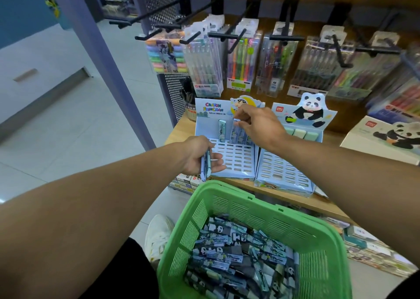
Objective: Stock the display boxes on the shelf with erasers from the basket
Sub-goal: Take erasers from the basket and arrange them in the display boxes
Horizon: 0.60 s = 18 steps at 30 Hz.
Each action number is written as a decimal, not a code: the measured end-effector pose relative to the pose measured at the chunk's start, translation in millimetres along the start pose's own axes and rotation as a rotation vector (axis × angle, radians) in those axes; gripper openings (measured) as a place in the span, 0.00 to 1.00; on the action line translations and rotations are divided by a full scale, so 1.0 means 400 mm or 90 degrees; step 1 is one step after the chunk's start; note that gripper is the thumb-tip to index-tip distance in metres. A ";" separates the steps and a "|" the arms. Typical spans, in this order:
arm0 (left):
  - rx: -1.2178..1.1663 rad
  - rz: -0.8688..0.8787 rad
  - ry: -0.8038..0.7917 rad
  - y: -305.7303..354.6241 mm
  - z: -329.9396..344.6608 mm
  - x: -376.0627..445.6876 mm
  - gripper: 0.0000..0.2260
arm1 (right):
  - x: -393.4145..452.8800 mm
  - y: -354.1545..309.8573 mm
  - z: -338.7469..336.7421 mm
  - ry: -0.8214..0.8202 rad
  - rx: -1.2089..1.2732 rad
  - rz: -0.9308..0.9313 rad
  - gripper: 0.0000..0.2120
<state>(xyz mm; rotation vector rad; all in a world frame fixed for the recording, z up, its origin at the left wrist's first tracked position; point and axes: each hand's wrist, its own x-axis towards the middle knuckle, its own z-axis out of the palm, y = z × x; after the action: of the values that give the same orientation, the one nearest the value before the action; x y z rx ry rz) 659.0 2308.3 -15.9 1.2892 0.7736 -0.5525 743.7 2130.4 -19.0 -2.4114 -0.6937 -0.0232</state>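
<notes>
From the head camera, the landmark is the blue display box (pixel 227 157) with the cartoon header, standing on the wooden shelf (pixel 284 196). Its floor is a grid of slots. At its back row one eraser pack (pixel 221 127) stands upright in a slot. Just right of that pack, the right hand (pixel 256 126) reaches over the box, its grip closed as a pinch of fingertips on the top of another pack (pixel 237 131), which stands among a few packs in the back row.

At the box's front left corner, the left hand (pixel 200 156) has its grip curled round a small bundle of packs (pixel 206 165), held on end with the thumb across them.

Touching the right side of the box stands a second box with a panda header (pixel 295 162); pale green erasers (pixel 300 133) sit in its back row.

In front of and below the box, a green plastic basket (pixel 322 237) holds a loose heap of eraser packs (pixel 238 255) in dark sleeves, some printed with pandas.

Behind and above the box, pen sets (pixel 204 66) hang on black hooks. A white shoe (pixel 159 235) shows on the floor to the left of the basket.
</notes>
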 end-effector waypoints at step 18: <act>0.045 0.014 -0.008 -0.009 0.019 0.005 0.12 | 0.000 -0.030 -0.010 -0.048 -0.085 -0.007 0.04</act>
<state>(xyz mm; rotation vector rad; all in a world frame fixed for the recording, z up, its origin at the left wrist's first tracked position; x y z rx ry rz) 659.0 2300.3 -19.1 1.3557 0.7343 -0.5748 738.7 2136.1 -9.2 -2.5472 -0.7620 0.0167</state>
